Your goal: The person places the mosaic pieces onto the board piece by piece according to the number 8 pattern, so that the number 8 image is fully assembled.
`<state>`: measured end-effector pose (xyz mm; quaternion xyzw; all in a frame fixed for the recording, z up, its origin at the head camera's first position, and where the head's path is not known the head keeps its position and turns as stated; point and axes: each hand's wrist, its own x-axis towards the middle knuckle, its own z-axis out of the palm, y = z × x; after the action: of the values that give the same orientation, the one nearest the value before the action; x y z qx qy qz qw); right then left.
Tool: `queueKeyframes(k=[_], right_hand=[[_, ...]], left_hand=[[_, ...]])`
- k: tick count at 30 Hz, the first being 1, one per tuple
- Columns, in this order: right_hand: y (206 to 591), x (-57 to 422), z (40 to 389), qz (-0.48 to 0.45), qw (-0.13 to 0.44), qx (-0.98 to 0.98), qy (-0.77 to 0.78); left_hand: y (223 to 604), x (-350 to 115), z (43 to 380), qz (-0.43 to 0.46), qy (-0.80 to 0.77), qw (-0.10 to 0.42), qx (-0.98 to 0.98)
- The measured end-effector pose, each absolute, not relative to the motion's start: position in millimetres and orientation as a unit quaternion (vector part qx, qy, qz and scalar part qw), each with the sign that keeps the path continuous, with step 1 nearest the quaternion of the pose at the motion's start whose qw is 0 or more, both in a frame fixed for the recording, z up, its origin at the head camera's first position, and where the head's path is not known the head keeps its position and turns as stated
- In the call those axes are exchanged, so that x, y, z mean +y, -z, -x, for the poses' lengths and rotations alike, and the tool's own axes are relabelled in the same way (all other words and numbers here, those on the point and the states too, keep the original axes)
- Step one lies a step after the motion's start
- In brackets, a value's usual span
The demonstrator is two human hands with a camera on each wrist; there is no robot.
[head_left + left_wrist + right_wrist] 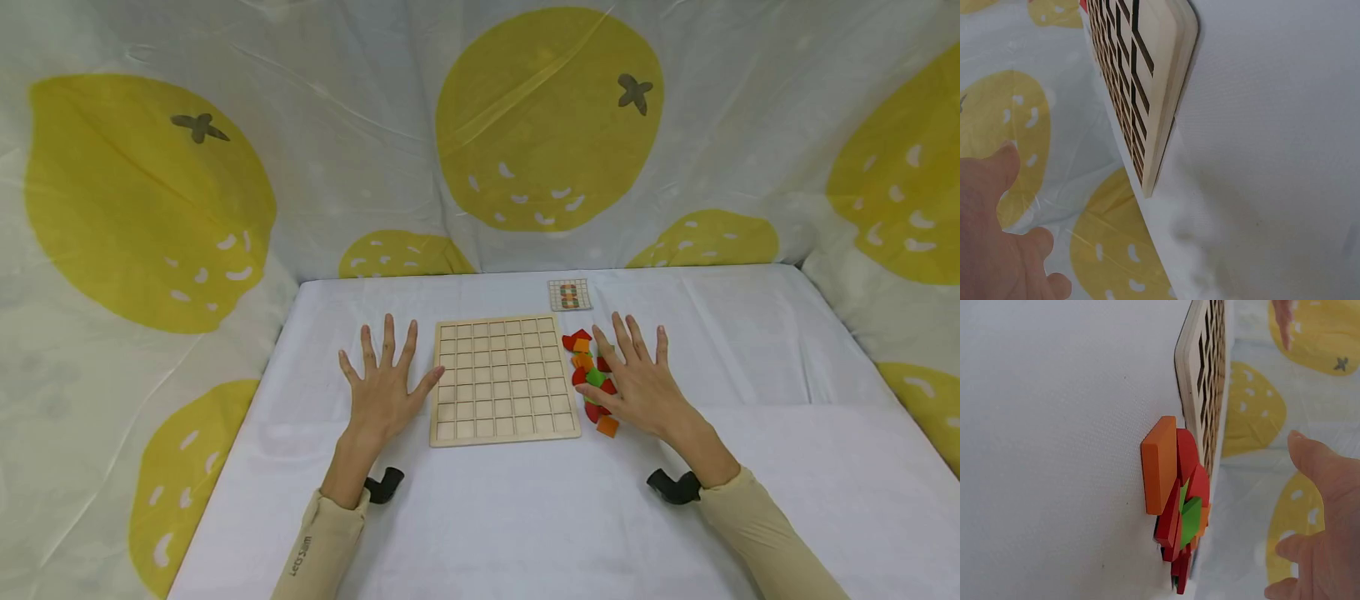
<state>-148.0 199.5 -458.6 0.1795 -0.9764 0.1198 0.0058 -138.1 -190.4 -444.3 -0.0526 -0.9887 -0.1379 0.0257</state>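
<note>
A square wooden grid board (501,380) with rows of shallow square recesses lies flat on the white table. Along its right side is a loose heap of small red, orange and green pieces (1191,522), some of them square and some rounded. My left hand (381,400) is spread, fingers apart, with its thumb tip overlapping the board's left edge in the head view. Over the heap's right side hovers my right hand (645,387), fingers spread as well and holding nothing; it hides part of the pieces. In the left wrist view the left hand (997,244) is raised above the tabletop.
Behind the board's far right corner lies a small card (569,295) printed with a grid and a coloured pattern. A lemon-print cloth (360,167) hangs behind and beside the white table (510,525). Black curved pieces (675,487) show at both wrists.
</note>
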Motion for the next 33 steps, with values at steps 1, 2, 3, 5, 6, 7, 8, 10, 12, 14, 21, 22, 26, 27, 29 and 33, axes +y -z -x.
queueKeyframes(k=[1,2,3,5,6,7,8,10,12,14,21,22,26,27,29,33], right_hand=[[458.7,199.7,147.9,-0.179,0.005,-0.976,-0.120],[459.0,199.8,148.1,-0.179,0.005,-0.976,-0.121],[459.1,199.9,148.1,-0.179,0.005,-0.976,-0.121],[459.9,200.0,148.4,-0.179,0.003,-0.976,-0.122],[460.2,200.0,148.5,-0.179,0.003,-0.976,-0.123],[460.5,199.9,148.8,-0.179,0.001,-0.976,-0.124],[460.7,200.1,149.1,-0.179,0.001,-0.976,-0.124],[460.6,200.4,149.7,-0.179,-0.002,-0.976,-0.127],[460.2,200.6,149.9,-0.179,-0.005,-0.975,-0.132],[459.9,201.2,150.1,-0.179,-0.007,-0.974,-0.138],[462.7,203.8,152.2,-0.204,0.007,-0.966,-0.159],[463.1,204.1,152.8,-0.210,0.009,-0.963,-0.168],[465.7,203.8,155.4,-0.229,0.028,-0.952,-0.201],[466.6,203.4,156.3,-0.231,0.033,-0.950,-0.209],[469.0,202.5,157.6,-0.230,0.040,-0.945,-0.228],[474.7,200.1,160.1,-0.217,0.031,-0.937,-0.272]], left_hand=[[444.1,-190.4,138.2,0.053,0.139,0.023,-0.989],[444.0,-190.4,138.4,0.053,0.140,0.022,-0.989],[444.0,-190.4,138.7,0.053,0.141,0.021,-0.988],[444.3,-191.0,139.3,0.054,0.144,0.017,-0.988],[444.4,-191.4,139.7,0.055,0.144,0.015,-0.988],[444.7,-191.6,140.1,0.055,0.143,0.014,-0.988],[444.9,-191.7,140.5,0.056,0.143,0.013,-0.988],[445.4,-191.8,141.3,0.058,0.142,0.010,-0.988],[446.2,-191.9,141.7,0.060,0.142,0.005,-0.988],[447.3,-191.9,142.3,0.062,0.143,0.000,-0.988],[450.7,-192.2,143.3,0.064,0.129,-0.003,-0.990],[450.7,-192.3,143.3,0.065,0.127,-0.003,-0.990],[450.5,-191.9,144.1,0.067,0.119,-0.010,-0.991],[450.4,-191.7,144.4,0.067,0.123,-0.015,-0.990],[450.5,-191.3,145.1,0.069,0.132,-0.025,-0.988],[452.3,-190.6,147.3,0.074,0.145,-0.047,-0.986]])
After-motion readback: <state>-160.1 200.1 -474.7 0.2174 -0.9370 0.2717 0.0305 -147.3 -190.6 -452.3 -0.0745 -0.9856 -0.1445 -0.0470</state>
